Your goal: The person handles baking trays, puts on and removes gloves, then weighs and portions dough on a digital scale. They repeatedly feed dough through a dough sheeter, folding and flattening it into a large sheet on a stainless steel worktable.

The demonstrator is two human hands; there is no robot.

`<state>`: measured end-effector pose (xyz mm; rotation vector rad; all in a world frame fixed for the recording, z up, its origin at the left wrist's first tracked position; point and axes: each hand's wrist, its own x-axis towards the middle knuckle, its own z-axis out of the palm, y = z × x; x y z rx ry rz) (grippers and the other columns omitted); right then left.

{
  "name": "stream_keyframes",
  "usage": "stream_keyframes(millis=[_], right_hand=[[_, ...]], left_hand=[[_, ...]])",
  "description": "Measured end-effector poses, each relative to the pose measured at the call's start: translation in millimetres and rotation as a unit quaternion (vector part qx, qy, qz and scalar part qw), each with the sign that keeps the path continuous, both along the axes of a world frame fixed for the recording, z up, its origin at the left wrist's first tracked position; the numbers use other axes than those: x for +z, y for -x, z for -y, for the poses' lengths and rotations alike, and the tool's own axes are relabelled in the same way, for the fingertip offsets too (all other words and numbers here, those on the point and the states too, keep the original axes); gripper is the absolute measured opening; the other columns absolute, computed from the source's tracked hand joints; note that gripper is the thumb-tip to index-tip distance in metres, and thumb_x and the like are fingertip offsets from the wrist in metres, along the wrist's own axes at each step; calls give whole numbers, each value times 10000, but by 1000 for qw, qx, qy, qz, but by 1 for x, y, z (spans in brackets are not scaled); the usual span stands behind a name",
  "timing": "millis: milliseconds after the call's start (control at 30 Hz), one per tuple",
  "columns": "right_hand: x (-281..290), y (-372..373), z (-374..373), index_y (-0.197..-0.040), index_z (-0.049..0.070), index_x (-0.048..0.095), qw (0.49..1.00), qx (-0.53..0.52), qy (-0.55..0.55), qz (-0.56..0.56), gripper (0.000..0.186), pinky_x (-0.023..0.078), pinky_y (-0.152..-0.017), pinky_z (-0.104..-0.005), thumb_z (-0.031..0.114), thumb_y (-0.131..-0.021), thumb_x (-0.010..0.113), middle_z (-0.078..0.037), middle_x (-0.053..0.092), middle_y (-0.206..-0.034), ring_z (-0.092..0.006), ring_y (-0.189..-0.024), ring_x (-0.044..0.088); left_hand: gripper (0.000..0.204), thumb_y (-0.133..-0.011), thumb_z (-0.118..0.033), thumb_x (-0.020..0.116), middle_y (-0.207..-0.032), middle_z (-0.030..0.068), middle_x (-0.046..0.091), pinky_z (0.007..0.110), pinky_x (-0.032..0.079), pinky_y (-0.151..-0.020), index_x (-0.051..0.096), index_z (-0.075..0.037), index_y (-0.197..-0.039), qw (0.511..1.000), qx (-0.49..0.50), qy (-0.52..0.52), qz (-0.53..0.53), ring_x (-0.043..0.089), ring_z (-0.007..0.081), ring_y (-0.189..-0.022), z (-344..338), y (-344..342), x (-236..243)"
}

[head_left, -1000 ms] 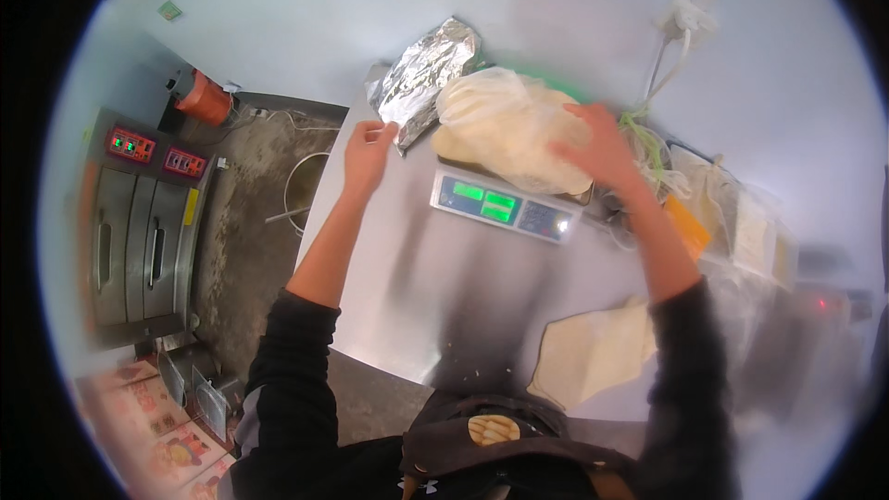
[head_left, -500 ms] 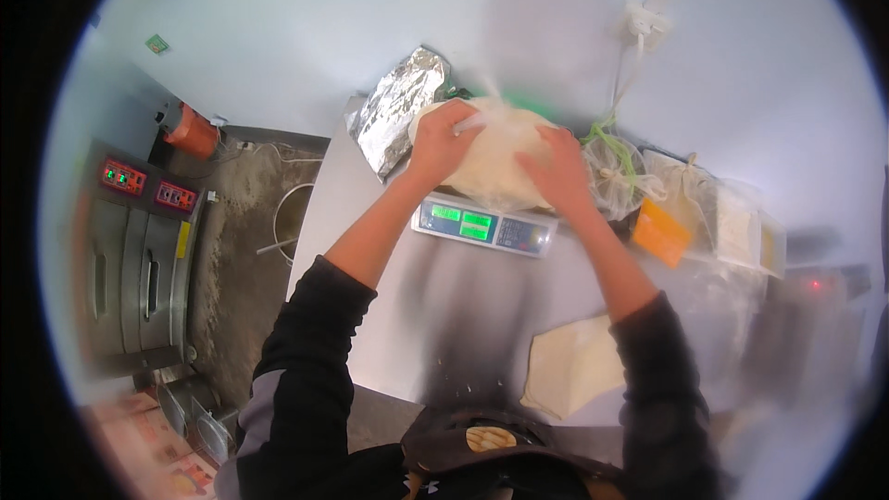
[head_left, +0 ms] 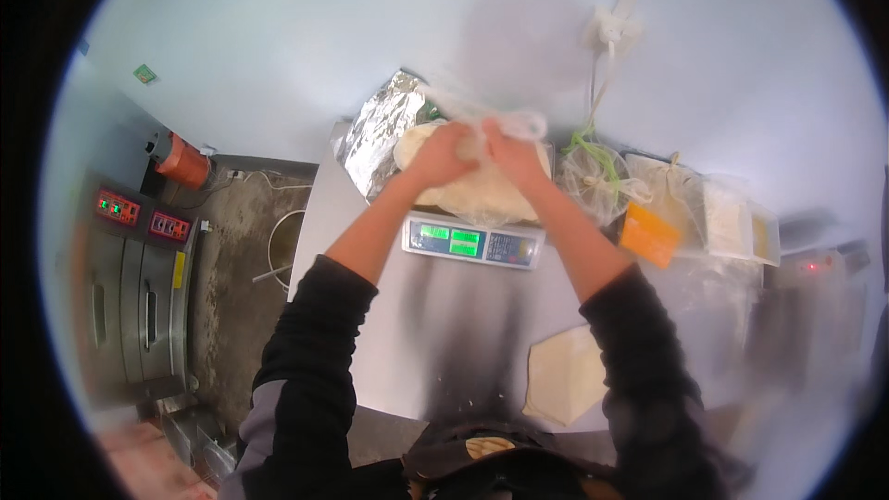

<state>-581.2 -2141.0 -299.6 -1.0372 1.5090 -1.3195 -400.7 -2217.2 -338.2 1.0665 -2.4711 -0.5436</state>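
Both my hands are closed on the top of a translucent plastic bag (head_left: pixel 477 199) of pale dough or flatbread on a digital scale (head_left: pixel 507 245) with green displays. My left hand (head_left: pixel 443 154) grips the bag from the left, fingers curled inward. My right hand (head_left: pixel 507 153) is pinched on its gathered, slightly blurred top just beside the left. A crumpled silver foil package (head_left: pixel 375 130) lies behind them at the left. Pale flat pieces (head_left: pixel 560 370), like dough sheets, lie nearer on the steel table (head_left: pixel 356 343), left of my right sleeve.
Knotted bags with green ties (head_left: pixel 597 185), an orange item (head_left: pixel 648 236) and white containers (head_left: pixel 727 213) stand to the right. A steel oven (head_left: pixel 139 306) with red panels, an orange cylinder (head_left: pixel 181 162) and a hose ring (head_left: pixel 282 241) are at the left. A socket (head_left: pixel 611 28) is on the wall.
My left hand has moved from beside the foil onto the bag, and my right hand has moved inward. Both have come together at the bag's top, which is now pulled up and gathered.
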Motion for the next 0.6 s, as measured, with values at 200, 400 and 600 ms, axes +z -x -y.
stream_keyframes(millis=[200,400,600], right_hand=[[13,22,-12,-1047,70,666,949,-72,117,285,203,490,-621,-266,260,-999,718,3,662,-765,-101,-718,630],[-36,1,-8,-1341,31,625,845,-141,307,-414,544,573,-768,-392,290,-899,809,-117,735,-962,-272,-884,713],[23,27,-36,-989,45,709,977,-51,-7,-208,236,517,-822,-364,250,-897,782,-111,716,-943,-185,-909,638]], left_hand=[[289,-754,-129,767,-987,203,745,442,547,-846,751,-19,-1021,993,-13,-96,-72,709,363,-963,0,12,34],[249,-761,-67,730,-839,162,697,382,524,-729,725,18,-995,992,-60,-98,-52,664,253,-778,17,-13,95],[129,-787,23,689,-862,10,659,301,479,-760,722,-36,-897,853,104,-288,-423,602,143,-803,11,-41,107]])
